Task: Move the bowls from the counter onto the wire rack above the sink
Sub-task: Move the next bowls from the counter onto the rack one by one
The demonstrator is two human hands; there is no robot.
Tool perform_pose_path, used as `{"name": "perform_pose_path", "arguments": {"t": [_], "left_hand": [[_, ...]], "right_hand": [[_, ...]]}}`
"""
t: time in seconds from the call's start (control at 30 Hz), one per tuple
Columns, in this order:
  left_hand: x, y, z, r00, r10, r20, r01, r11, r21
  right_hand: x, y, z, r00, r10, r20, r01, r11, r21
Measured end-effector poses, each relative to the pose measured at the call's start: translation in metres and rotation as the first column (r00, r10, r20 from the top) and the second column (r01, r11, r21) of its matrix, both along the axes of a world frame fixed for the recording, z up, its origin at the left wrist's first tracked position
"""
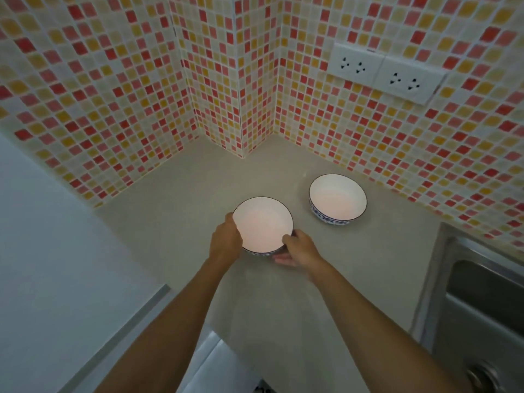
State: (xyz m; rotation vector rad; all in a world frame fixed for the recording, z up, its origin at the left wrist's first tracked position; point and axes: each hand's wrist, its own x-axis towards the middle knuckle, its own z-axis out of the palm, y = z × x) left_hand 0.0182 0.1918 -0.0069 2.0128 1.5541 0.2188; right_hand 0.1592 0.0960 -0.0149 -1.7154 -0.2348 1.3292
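Tiled wall (113, 95) wraps a corner behind the counter (184, 194); double socket (385, 72) sits on the wall up and right of the corner. Counter is grey, runs out from that corner. Steel sink (482, 302) is set in the counter at the far right of the corner, only partly in frame. Wire rack not in view, so the drop-off spot can't be judged.

Two bowls, white inside, blue pattern outside, both upright on the counter out from the corner. Far bowl (337, 198) sits nearer the wall, untouched, apart from the other. Near bowl (262, 224) is toward the person, clasped from both sides.

Left hand (225, 239) cups its left rim and wall, fingers curled round. Right hand (297, 249) has thumb on the right rim, fingers tucked low beside the base. Both closed on the bowl; two-sided hold probably keeps it level and steady for lifting. Can't tell if it's off the counter yet. Judged: first bowl being picked up, none on the rack.
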Motion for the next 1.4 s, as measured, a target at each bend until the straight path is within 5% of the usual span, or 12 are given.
{"name": "perform_pose_path", "arguments": {"t": [0.33, 0.63, 0.97, 1.2, 1.4], "left_hand": [[0.035, -0.072, 0.008, 0.961, -0.235, 0.144, 0.243, 0.969, -0.046], [0.126, -0.199, 0.007, 0.769, -0.609, 0.196, 0.632, 0.771, -0.084], [0.211, -0.355, -0.014, 0.569, -0.778, 0.267, 0.802, 0.597, 0.03], [0.212, -0.412, -0.057, 0.47, -0.881, -0.045, 0.882, 0.468, 0.058], [0.182, -0.428, -0.086, 0.517, -0.844, -0.144, 0.854, 0.52, 0.019]], "right_hand": [[0.031, -0.104, -0.001, 0.966, -0.213, -0.146, 0.222, 0.974, 0.049], [0.088, -0.275, 0.012, 0.857, -0.471, -0.209, 0.483, 0.876, 0.006], [0.129, -0.452, 0.016, 0.719, -0.667, -0.198, 0.687, 0.725, 0.05], [0.145, -0.527, 0.001, 0.64, -0.751, -0.159, 0.761, 0.649, -0.003], [0.155, -0.553, -0.009, 0.626, -0.778, -0.052, 0.779, 0.627, -0.017]]}}
